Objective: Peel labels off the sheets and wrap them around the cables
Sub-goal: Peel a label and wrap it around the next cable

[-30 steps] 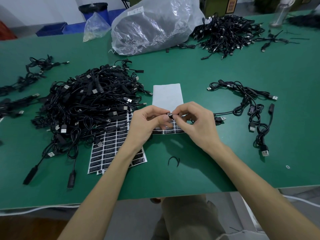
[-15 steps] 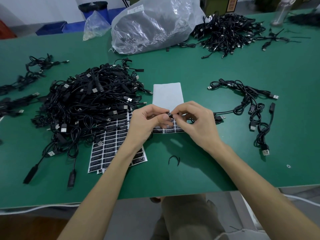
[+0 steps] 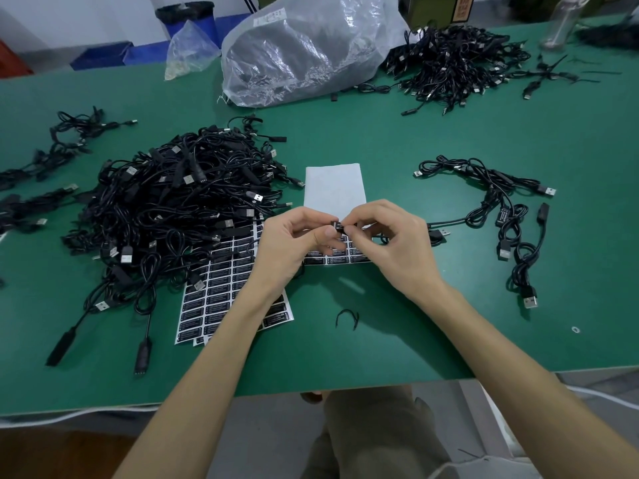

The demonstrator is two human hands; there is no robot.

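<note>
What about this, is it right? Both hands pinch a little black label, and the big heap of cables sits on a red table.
Not quite: the head view shows the table is green, not red. The rest holds: the left hand and the right hand both pinch the little black label, and the big heap of cables sits on that table.

Small black piece (image 3: pixel 338 227) pinched between left hand (image 3: pixel 287 250) and right hand (image 3: pixel 394 247): fingertips cover most of it, can't tell label from cable. Cable (image 3: pixel 437 233) disappears under right hand. Left hand and forearm cover part of label sheet (image 3: pixel 221 299); cable pile (image 3: pixel 173 209) hides its upper corner. Label print too small to read. Bag (image 3: pixel 304 53) contents: dark blur. Edge cables (image 3: pixel 20 205) and bottle (image 3: pixel 562 29) cropped. Pale speck (image 3: pixel 575 329) unidentifiable.
</note>
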